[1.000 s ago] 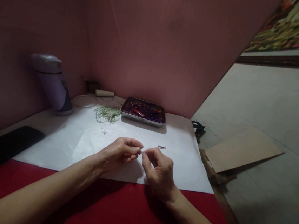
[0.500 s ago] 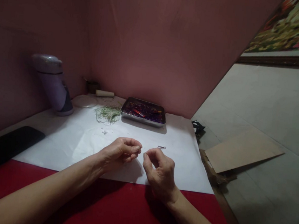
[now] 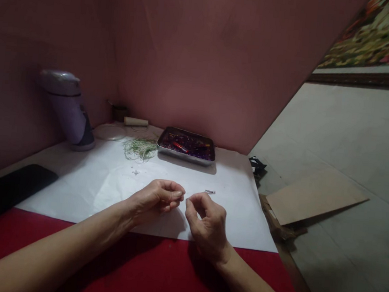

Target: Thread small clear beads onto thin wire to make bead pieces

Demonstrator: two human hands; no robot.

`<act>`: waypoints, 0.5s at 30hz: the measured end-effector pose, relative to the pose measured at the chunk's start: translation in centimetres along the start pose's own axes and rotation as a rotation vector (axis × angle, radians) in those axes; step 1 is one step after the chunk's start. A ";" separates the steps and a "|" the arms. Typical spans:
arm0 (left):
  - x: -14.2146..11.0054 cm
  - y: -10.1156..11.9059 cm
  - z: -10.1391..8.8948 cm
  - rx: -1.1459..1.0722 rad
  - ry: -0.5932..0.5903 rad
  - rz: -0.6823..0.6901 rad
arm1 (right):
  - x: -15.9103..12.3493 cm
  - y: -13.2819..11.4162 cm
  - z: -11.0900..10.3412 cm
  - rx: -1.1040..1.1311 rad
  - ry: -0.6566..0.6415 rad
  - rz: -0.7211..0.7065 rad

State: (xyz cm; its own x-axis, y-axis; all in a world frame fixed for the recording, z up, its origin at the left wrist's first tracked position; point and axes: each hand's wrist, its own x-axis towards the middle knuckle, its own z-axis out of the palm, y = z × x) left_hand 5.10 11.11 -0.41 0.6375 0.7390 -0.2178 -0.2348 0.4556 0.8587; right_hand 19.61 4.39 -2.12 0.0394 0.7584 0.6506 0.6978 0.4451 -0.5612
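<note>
Above the front part of a white paper sheet point(image 3: 239, 219), my left hand point(image 3: 162, 195) is closed in a pinch, thumb against the fingers. Whatever it holds is too small to make out. Facing it a short gap away, my right hand point(image 3: 208, 220) pinches thumb and index finger together, and what lies between them cannot be seen. Just beyond the right hand lies a small silvery piece point(image 3: 210, 192). Several tiny clear bits point(image 3: 135, 172) rest on the paper farther left.
A metal tray point(image 3: 186, 156) of dark purple beads, with a red tool on top, stands at the back. Beside it are tangled green threads point(image 3: 140, 149) and a pale roll point(image 3: 136, 122). A purple flask point(image 3: 69, 111) and a black object point(image 3: 11, 192) are left. Cardboard point(image 3: 316, 197) lies right.
The two hands have come very slightly closer together, both still pinched. Nothing else has visibly moved apart from a tiny shift of the view.
</note>
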 end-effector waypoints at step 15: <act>-0.1 0.0 0.1 0.020 -0.029 -0.027 | -0.1 0.0 0.1 0.034 -0.041 0.036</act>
State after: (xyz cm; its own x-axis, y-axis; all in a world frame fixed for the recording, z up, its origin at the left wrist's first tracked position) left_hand 5.12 10.99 -0.39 0.6643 0.7119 -0.2280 -0.2028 0.4651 0.8617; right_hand 19.53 4.35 -2.28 0.0342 0.7931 0.6081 0.6719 0.4322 -0.6014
